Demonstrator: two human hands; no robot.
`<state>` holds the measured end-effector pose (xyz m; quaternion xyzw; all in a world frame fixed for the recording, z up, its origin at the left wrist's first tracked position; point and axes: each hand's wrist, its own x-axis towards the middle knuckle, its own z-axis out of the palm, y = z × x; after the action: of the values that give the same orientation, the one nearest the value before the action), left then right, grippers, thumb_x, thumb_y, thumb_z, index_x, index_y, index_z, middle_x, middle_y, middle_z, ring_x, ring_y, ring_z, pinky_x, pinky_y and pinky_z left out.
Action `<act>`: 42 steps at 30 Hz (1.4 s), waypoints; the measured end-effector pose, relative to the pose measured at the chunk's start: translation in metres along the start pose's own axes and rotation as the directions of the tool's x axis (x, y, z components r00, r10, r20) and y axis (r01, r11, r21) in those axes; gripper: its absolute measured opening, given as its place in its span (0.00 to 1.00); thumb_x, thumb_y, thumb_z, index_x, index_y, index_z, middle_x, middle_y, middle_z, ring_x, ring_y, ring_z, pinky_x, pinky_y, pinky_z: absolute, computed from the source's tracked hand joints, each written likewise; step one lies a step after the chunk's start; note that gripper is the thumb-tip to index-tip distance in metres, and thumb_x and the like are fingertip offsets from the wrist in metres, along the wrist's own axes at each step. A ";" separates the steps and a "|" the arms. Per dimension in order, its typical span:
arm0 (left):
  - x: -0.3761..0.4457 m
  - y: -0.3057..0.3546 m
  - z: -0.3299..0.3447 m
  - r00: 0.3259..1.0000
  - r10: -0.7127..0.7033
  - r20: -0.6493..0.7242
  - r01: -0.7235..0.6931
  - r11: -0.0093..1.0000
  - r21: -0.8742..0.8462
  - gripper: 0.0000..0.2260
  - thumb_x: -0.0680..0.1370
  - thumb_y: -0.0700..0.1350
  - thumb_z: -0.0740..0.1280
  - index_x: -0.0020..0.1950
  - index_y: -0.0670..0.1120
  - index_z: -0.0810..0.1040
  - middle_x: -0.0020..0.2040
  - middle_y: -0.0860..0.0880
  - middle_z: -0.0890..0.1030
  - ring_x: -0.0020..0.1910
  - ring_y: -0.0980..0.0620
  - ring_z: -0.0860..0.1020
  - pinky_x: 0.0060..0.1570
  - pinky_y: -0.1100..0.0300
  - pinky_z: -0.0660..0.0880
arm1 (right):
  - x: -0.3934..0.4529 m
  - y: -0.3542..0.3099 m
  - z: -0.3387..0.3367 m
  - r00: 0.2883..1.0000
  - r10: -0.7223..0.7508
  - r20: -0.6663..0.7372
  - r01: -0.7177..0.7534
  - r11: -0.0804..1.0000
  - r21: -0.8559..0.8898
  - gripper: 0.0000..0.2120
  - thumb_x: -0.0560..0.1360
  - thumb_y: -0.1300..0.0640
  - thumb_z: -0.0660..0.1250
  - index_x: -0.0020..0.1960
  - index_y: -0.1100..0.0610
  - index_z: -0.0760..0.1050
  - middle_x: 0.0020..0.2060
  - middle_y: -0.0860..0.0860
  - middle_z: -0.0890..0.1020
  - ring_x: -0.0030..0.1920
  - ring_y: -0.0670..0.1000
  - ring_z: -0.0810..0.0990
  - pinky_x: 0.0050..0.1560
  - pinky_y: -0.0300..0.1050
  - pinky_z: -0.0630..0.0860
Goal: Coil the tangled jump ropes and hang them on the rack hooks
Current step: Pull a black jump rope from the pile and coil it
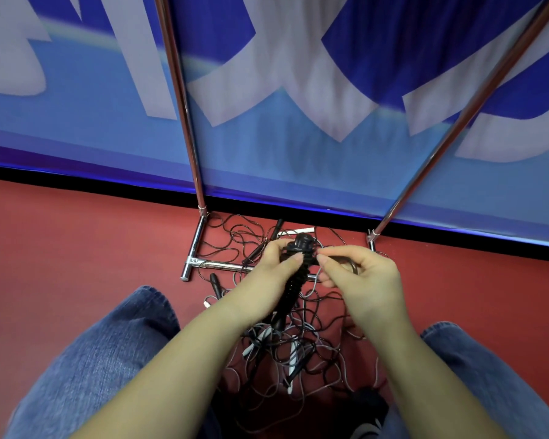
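Note:
My left hand (271, 274) grips a black ribbed jump-rope handle (293, 285), thumb pressed on its upper part near the round cap. My right hand (358, 278) pinches a thin black cord (346, 259) that runs from the handle's top. Below both hands a tangled pile of thin black and grey ropes (298, 346) lies on the red floor, with white handles (293, 364) and other black handles (215, 282) mixed in. The chrome rack (191, 147) stands just behind the pile; its hooks are out of view.
The rack's base bar (217, 265) and left foot (194, 248) lie on the red floor under the ropes, its right upright (457, 122) slanting up. A blue and white banner (298, 90) hangs behind. My knees in blue jeans (102, 350) flank the pile.

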<state>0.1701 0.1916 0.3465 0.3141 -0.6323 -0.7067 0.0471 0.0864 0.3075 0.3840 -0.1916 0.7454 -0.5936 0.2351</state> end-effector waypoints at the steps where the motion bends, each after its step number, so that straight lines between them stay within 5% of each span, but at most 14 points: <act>1: -0.008 0.001 0.000 0.999 0.037 0.027 -0.038 0.999 0.029 0.11 0.81 0.49 0.62 0.63 0.53 0.69 0.45 0.54 0.78 0.42 0.55 0.76 0.50 0.55 0.73 | -0.001 -0.001 0.000 1.000 -0.006 0.001 0.006 1.000 0.007 0.11 0.71 0.66 0.71 0.38 0.51 0.80 0.32 0.53 0.82 0.30 0.45 0.80 0.36 0.36 0.78; 5: -0.007 0.007 -0.004 0.993 0.115 -0.033 -0.115 0.993 0.008 0.17 0.75 0.49 0.70 0.62 0.52 0.73 0.46 0.54 0.81 0.40 0.58 0.79 0.44 0.62 0.73 | -0.005 -0.004 -0.001 0.999 -0.042 0.008 0.042 0.999 -0.001 0.09 0.70 0.66 0.73 0.40 0.52 0.81 0.40 0.60 0.81 0.33 0.43 0.80 0.37 0.32 0.76; 10: -0.009 0.008 -0.005 0.991 0.120 -0.054 -0.122 0.992 -0.041 0.11 0.71 0.44 0.75 0.51 0.47 0.79 0.31 0.57 0.78 0.27 0.59 0.74 0.32 0.63 0.69 | -0.008 -0.003 0.002 0.999 0.029 0.043 -0.031 0.998 0.046 0.08 0.69 0.64 0.74 0.44 0.52 0.81 0.38 0.53 0.85 0.38 0.45 0.83 0.42 0.36 0.77; 13: -0.010 0.008 -0.004 0.985 0.161 -0.061 -0.163 0.986 -0.035 0.12 0.69 0.44 0.77 0.48 0.50 0.76 0.32 0.59 0.78 0.30 0.61 0.74 0.35 0.65 0.69 | -0.007 -0.005 0.003 0.996 0.065 0.055 -0.070 0.994 0.080 0.07 0.69 0.64 0.73 0.43 0.52 0.81 0.33 0.47 0.85 0.35 0.43 0.83 0.42 0.36 0.79; 16: -0.013 0.005 -0.001 0.982 0.185 -0.047 -0.184 0.983 0.021 0.14 0.65 0.55 0.76 0.44 0.57 0.74 0.35 0.60 0.78 0.35 0.59 0.75 0.42 0.59 0.74 | -0.006 -0.006 0.003 0.995 0.061 0.076 -0.067 0.995 0.080 0.06 0.69 0.62 0.73 0.43 0.52 0.82 0.34 0.47 0.85 0.37 0.43 0.83 0.44 0.38 0.80; 19: -0.014 0.005 0.002 0.983 0.169 -0.067 -0.167 0.986 0.027 0.18 0.61 0.61 0.73 0.46 0.58 0.73 0.39 0.57 0.80 0.38 0.57 0.77 0.49 0.51 0.76 | -0.006 -0.005 0.003 0.992 0.076 0.096 -0.086 0.991 0.102 0.06 0.68 0.61 0.74 0.44 0.52 0.82 0.36 0.50 0.85 0.39 0.45 0.84 0.46 0.39 0.80; 25: -0.010 0.010 0.001 0.984 0.125 -0.127 -0.137 0.987 -0.089 0.22 0.64 0.51 0.78 0.53 0.51 0.72 0.38 0.55 0.81 0.35 0.56 0.78 0.41 0.58 0.71 | -0.003 -0.005 -0.002 0.952 0.102 0.289 -0.179 0.950 0.255 0.14 0.70 0.70 0.69 0.52 0.56 0.79 0.43 0.52 0.85 0.46 0.48 0.82 0.48 0.35 0.78; 28: -0.017 0.011 -0.001 0.998 0.034 -0.061 -0.047 0.973 -0.225 0.25 0.66 0.51 0.78 0.57 0.48 0.71 0.39 0.49 0.82 0.35 0.48 0.79 0.36 0.56 0.75 | 0.000 -0.007 -0.009 0.931 0.077 0.357 -0.196 0.930 0.311 0.15 0.64 0.60 0.72 0.50 0.54 0.81 0.47 0.52 0.85 0.50 0.50 0.83 0.53 0.39 0.78; 30: -0.016 0.015 0.000 1.000 0.009 -0.013 -0.012 0.962 -0.272 0.25 0.67 0.53 0.76 0.58 0.46 0.71 0.38 0.48 0.82 0.34 0.48 0.79 0.37 0.56 0.76 | 0.001 -0.008 -0.009 0.942 0.092 0.322 -0.201 0.924 0.326 0.17 0.59 0.56 0.73 0.48 0.53 0.81 0.45 0.54 0.84 0.47 0.50 0.84 0.48 0.37 0.79; 32: -0.007 0.011 -0.003 0.999 0.013 0.038 -0.006 0.982 -0.188 0.15 0.76 0.54 0.68 0.52 0.43 0.72 0.38 0.45 0.80 0.30 0.54 0.79 0.37 0.63 0.76 | 0.002 -0.008 -0.006 0.966 0.080 0.247 -0.151 0.946 0.287 0.13 0.60 0.58 0.73 0.44 0.54 0.82 0.40 0.54 0.83 0.41 0.48 0.84 0.43 0.35 0.79; 34: -0.002 0.009 -0.006 0.995 0.001 0.098 0.013 0.988 -0.151 0.17 0.81 0.55 0.59 0.47 0.41 0.73 0.39 0.45 0.76 0.32 0.55 0.78 0.44 0.61 0.76 | 0.002 -0.006 -0.003 0.988 0.008 0.152 -0.031 0.989 0.148 0.11 0.64 0.64 0.75 0.42 0.50 0.81 0.38 0.51 0.81 0.36 0.43 0.81 0.42 0.33 0.78; 38: 0.003 0.003 0.005 0.997 -0.054 0.054 0.069 0.940 -0.333 0.26 0.75 0.64 0.64 0.59 0.43 0.77 0.44 0.44 0.81 0.40 0.46 0.78 0.47 0.50 0.73 | 0.000 0.003 0.001 0.975 -0.220 0.029 0.222 0.959 -0.175 0.09 0.67 0.61 0.76 0.40 0.48 0.82 0.37 0.47 0.80 0.34 0.42 0.79 0.41 0.30 0.74; 42: 0.011 -0.002 0.007 0.996 0.038 -0.076 -0.056 0.968 -0.245 0.12 0.82 0.53 0.57 0.48 0.55 0.79 0.37 0.53 0.84 0.37 0.55 0.82 0.45 0.57 0.77 | -0.001 0.003 0.001 0.946 -0.323 -0.010 0.309 0.915 -0.260 0.06 0.69 0.61 0.75 0.41 0.51 0.82 0.37 0.43 0.80 0.36 0.40 0.79 0.40 0.28 0.73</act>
<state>0.1586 0.1926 0.3406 0.3156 -0.5445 -0.7670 0.1249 0.0879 0.3079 0.3810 -0.3225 0.7805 -0.5279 0.0898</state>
